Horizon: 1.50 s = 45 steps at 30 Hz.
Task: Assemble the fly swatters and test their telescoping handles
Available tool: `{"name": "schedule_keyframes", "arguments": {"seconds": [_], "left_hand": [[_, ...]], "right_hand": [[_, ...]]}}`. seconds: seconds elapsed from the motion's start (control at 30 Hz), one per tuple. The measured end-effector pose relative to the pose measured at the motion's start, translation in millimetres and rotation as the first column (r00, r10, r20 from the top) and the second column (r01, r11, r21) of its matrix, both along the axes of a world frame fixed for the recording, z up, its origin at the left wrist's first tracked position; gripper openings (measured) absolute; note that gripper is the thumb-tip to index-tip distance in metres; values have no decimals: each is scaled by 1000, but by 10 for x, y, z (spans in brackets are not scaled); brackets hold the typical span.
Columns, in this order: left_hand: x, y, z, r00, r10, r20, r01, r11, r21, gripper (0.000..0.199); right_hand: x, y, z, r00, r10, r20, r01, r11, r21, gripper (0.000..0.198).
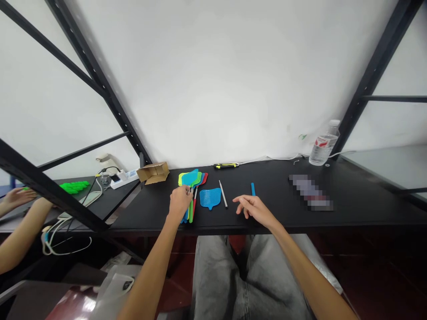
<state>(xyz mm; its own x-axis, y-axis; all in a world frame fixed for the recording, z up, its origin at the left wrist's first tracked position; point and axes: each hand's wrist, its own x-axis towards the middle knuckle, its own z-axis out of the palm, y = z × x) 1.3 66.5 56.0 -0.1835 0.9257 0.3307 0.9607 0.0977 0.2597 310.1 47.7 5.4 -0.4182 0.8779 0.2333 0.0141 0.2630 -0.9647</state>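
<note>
Several fly swatters [191,178] with blue, green, yellow and red heads lie in a stacked pile on the black table. My left hand [180,200] is closed at the pile's shafts, its fingertips partly hidden; how many swatters it grips I cannot tell. Just right of the pile lies a loose blue swatter head [211,198]. Beside that head rests a thin silver rod [223,194] with a dark tip. A blue handle [252,189] lies right behind my right hand [251,206], which hovers with fingers loosely apart and holds nothing.
An open cardboard box [153,173] stands at the back left. A yellow-black utility knife [226,166] lies by the wall, a water bottle [324,144] at the back right, a blurred flat object [310,192] before it. Another person's hands [23,195] are near green items [75,186].
</note>
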Motion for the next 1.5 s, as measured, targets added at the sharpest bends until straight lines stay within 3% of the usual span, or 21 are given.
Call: {"name": "schedule_keyframes", "arguments": {"seconds": [0.27, 0.43, 0.57, 0.67, 0.73, 0.8, 0.87, 0.9, 0.97, 1.07, 1.2, 1.27, 1.33, 1.4, 1.5], "left_hand": [[-45, -25, -75, 999, -32, -12, 32, 999, -11, 26], [2, -77, -22, 1000, -17, -16, 17, 1000, 20, 30], [261, -161, 61, 999, -33, -27, 36, 996, 78, 27], [639, -184, 50, 995, -99, -5, 100, 993, 66, 26], [924, -154, -10, 991, -129, 22, 128, 991, 28, 29], [1179, -93, -94, 991, -112, 70, 110, 994, 23, 33], [1365, -18, -180, 983, -100, 155, 95, 995, 35, 33], [1429, 16, -218, 974, -97, 203, 91, 995, 43, 32], [1506, 67, -277, 949, -100, 298, 90, 995, 50, 30], [1544, 88, -312, 905, -133, 403, 119, 991, 61, 25], [1537, 77, -280, 921, -160, 356, 159, 987, 31, 20], [1512, 89, -265, 908, -181, 377, 182, 983, 33, 22], [1479, 113, -277, 832, -262, 488, 279, 959, 40, 25], [1455, 137, -323, 661, -348, 665, 407, 911, 71, 22], [1461, 146, -426, 270, -357, 894, 465, 862, 204, 31]], "right_hand": [[0, -1, -7, 1000, -19, 0, 19, 1000, 1, 45], [7, 15, -12, 999, -25, 33, 24, 999, 27, 43], [-20, 18, -26, 997, -61, 56, 59, 998, 39, 41], [-27, 19, -24, 973, -221, 70, 217, 975, 50, 37], [7, 42, -5, 895, -432, 113, 419, 900, 121, 34], [78, 101, 26, 738, -643, 205, 599, 764, 239, 32], [170, 198, 56, 560, -758, 335, 676, 652, 344, 32], [215, 257, 68, 486, -777, 401, 685, 623, 377, 34], [280, 380, 81, 388, -758, 523, 674, 621, 400, 41], [301, 535, 90, 338, -673, 658, 609, 689, 392, 43], [280, 597, 103, 385, -602, 699, 543, 760, 356, 23], [305, 549, 91, 491, -594, 637, 539, 782, 314, 22], [352, 459, 54, 644, -573, 507, 524, 813, 253, 26], [396, 347, 3, 779, -521, 348, 488, 853, 185, 29], [415, 197, -45, 887, -417, 197, 403, 908, 112, 32]]}}
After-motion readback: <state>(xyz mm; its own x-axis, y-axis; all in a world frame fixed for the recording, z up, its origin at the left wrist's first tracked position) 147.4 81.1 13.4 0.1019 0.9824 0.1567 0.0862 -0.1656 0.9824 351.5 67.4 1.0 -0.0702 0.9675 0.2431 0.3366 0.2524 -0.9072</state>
